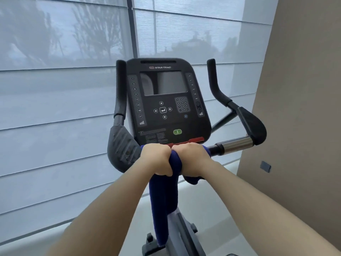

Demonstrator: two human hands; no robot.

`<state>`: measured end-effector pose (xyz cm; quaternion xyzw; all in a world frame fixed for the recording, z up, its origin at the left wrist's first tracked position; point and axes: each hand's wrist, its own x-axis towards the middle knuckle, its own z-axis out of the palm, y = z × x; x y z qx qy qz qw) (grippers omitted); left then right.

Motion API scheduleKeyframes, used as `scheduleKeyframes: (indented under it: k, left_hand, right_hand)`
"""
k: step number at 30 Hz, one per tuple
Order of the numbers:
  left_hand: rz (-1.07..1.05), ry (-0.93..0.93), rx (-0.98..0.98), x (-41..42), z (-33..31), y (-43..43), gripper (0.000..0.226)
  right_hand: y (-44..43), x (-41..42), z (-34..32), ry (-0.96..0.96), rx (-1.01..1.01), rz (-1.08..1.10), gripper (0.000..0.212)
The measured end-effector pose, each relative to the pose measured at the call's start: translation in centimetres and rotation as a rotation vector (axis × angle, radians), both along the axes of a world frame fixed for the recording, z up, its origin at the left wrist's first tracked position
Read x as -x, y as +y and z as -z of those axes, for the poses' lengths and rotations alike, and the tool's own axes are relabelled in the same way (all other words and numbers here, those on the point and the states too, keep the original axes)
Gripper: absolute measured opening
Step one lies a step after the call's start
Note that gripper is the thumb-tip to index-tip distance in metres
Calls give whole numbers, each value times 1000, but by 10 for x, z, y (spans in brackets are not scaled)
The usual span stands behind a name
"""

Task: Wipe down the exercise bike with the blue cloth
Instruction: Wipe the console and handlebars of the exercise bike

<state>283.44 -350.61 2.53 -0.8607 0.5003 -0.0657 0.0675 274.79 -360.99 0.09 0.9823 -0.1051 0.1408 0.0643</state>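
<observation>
The exercise bike's black console (167, 100) faces me, with upright handlebar horns on both sides and padded rests at left (122, 146) and right (253, 124). The dark blue cloth (162, 198) is draped over the middle of the handlebar just below the console and hangs down along the bike's post. My left hand (156, 159) and my right hand (191, 159) sit side by side, knuckles touching, each gripping the cloth around the bar. The bar beneath them is hidden.
A chrome section of handlebar (238, 145) runs right toward the pad. A window with translucent blinds (55, 108) fills the background. A beige wall (299, 126) stands close on the right. The bike's grey frame (182, 235) drops to a pale floor.
</observation>
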Motion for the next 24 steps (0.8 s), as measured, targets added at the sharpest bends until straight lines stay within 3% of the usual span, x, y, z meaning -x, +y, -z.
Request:
scheduleKeyframes:
  k: [3,5,9,11,13,16,19,22,24]
  left_hand:
    - [-69,164,-71,-3,-8,-7,30]
    - [-114,127,-19,2,-4,-5,29]
    - [-140,-181,324,23,29,2,23]
    - [-159,-316,454,34,44,3,16]
    - [-167,-411,534,40,52,2,10]
    - [-195,-465,602,44,55,-1,11]
    - [-239,-344,477,41,49,-4,19]
    - [-225,-244,334,36,35,-3,30]
    - [-222,-206,290,36,30,-3,32]
  right_hand:
    - [-5,-4,-10,142,-62,-44,13]
    - [-8,-5,-6,83,-52,-55,17]
    - [-7,0,26,-351,216,-48,21]
    - [-2,1,39,-529,238,-14,17]
    - [1,1,47,-589,209,13,16]
    - [-1,5,46,-556,193,-10,26]
    - [-10,8,32,-399,212,-81,40]
    - [-17,8,15,-125,50,-179,49]
    - [-20,7,10,-96,14,-181,50]
